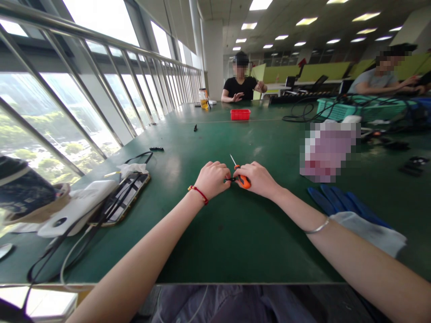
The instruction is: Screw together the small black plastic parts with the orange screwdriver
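Observation:
Both hands meet above the middle of the green table [215,242]. My right hand [257,179] is closed on a small screwdriver with an orange and black handle [244,181]. Its thin metal shaft points away from me and slightly left. My left hand [213,179], wearing a red cord bracelet, pinches a small black piece [231,179]. That piece sits in the narrow gap between the two hands, close to the right fingertips. Whether the right fingers touch it I cannot tell, and its shape is mostly hidden.
At left lie a phone [126,199], a white device [79,208] and cables. Blue-and-grey gloves [365,229] lie right, near a blurred pink package [332,150]. Farther back are a red basket [240,115], a teal basket [363,110] and two people. A metal railing borders the left side.

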`<state>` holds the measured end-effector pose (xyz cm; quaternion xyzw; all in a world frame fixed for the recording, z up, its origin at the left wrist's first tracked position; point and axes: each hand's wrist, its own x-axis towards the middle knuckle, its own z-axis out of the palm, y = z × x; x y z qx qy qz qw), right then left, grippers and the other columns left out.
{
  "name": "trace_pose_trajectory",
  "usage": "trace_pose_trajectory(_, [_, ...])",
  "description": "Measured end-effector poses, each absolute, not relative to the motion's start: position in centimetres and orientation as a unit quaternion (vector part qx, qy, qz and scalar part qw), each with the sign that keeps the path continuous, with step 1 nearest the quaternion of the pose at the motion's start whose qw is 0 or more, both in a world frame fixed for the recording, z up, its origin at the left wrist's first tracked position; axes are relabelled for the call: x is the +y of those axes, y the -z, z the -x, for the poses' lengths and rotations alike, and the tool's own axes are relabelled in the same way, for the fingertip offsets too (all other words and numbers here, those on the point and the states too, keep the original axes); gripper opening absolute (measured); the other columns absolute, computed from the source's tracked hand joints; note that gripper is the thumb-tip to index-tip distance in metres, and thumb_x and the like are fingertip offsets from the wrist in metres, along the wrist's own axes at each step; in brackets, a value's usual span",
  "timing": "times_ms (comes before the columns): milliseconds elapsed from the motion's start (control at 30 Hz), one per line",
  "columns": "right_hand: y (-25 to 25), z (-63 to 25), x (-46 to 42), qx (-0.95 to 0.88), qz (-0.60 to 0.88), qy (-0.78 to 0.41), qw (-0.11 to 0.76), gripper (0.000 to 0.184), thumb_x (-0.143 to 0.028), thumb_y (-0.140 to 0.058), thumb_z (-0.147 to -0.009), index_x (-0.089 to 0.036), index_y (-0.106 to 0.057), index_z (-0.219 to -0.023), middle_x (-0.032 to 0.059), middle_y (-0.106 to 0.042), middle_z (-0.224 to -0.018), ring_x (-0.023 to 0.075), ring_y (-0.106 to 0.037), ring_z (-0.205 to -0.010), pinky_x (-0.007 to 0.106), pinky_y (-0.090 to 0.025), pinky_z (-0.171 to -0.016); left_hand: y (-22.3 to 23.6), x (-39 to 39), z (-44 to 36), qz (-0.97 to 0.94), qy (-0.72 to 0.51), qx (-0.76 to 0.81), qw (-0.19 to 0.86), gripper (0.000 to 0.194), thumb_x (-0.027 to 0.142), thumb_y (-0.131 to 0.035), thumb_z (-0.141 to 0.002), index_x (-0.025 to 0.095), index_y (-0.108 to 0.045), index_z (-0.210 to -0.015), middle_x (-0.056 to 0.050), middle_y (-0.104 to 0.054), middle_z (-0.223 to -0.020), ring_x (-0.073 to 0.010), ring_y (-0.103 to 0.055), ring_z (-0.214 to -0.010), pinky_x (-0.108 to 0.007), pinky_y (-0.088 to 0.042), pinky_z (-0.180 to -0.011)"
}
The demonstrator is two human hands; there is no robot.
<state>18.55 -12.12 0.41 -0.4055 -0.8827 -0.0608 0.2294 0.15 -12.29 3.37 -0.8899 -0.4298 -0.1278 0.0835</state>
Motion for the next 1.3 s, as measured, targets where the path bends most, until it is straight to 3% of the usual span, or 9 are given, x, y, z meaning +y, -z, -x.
trace_pose_trajectory(533, [-0.3,-18.7,-12.2,-0.828,0.490,0.031,0.271,0.015,-0.025,-0.056,-0.077,-0.020,-0.063,-0.089,0.0032,-0.069,-0.088,0.0182,-0.061,-0.074,0.031,-0.038,-0.073,-4.1,-13.0,-0.2,0.884,0.172,-0.407,0.156,0.014,0.024,-0.053,-0.078,0.017,-0.065,-0.080,-0.005,-0.067,-0.086,-0.0209,-0.057,-0.086,-0.035,-0.038,-0.079])
trace_pose_trajectory(633, [-0.5,-18.9,-12.2,-0.835,0.453,0.032,0.311,0.021,-0.030,-0.057,-0.078,-0.020,-0.062,-0.096,0.0031,-0.067,-0.094,0.0175,-0.061,-0.081,0.030,-0.039,-0.078,-4.2,-13.1,-0.3,0.885,0.166,-0.402,0.165,0.013,0.024,-0.053,-0.078,0.016,-0.064,-0.079,-0.006,-0.067,-0.085,-0.0214,-0.057,-0.086,-0.035,-0.037,-0.078])
trace_pose_trajectory(800, [-0.5,-18.9,-12.3,-0.863,0.384,0.061,0.322,0.022,-0.034,-0.062,-0.077,-0.020,-0.062,-0.095,0.0027,-0.067,-0.088,0.0176,-0.058,-0.077,0.031,-0.038,-0.079,-4.0,-13.1,-0.3,0.890,0.151,-0.396,0.167,0.013,0.024,-0.054,-0.077,0.016,-0.064,-0.079,-0.006,-0.066,-0.084,-0.0214,-0.056,-0.085,-0.035,-0.037,-0.077])
trace_pose_trajectory(967, [-0.3,-18.7,-12.2,-0.871,0.369,0.056,0.320,0.013,-0.031,-0.057,-0.082,-0.021,-0.064,-0.088,0.0014,-0.068,-0.084,0.0153,-0.058,-0.073,0.029,-0.038,-0.077,-3.8,-13.1,-0.3,0.893,0.151,-0.389,0.170,0.013,0.025,-0.053,-0.077,0.016,-0.063,-0.079,-0.006,-0.066,-0.084,-0.0209,-0.056,-0.084,-0.034,-0.037,-0.076])
trace_pose_trajectory(1300, [-0.5,-19.3,-12.3,-0.840,0.377,-0.009,0.390,0.013,-0.027,-0.060,-0.078,-0.020,-0.067,-0.087,0.0012,-0.071,-0.084,0.0151,-0.060,-0.070,0.029,-0.041,-0.075,-3.1,-12.7,0.1,0.872,0.273,-0.400,0.063,0.013,0.029,-0.059,-0.077,0.021,-0.066,-0.084,-0.001,-0.068,-0.092,-0.0180,-0.059,-0.087,-0.032,-0.041,-0.077])
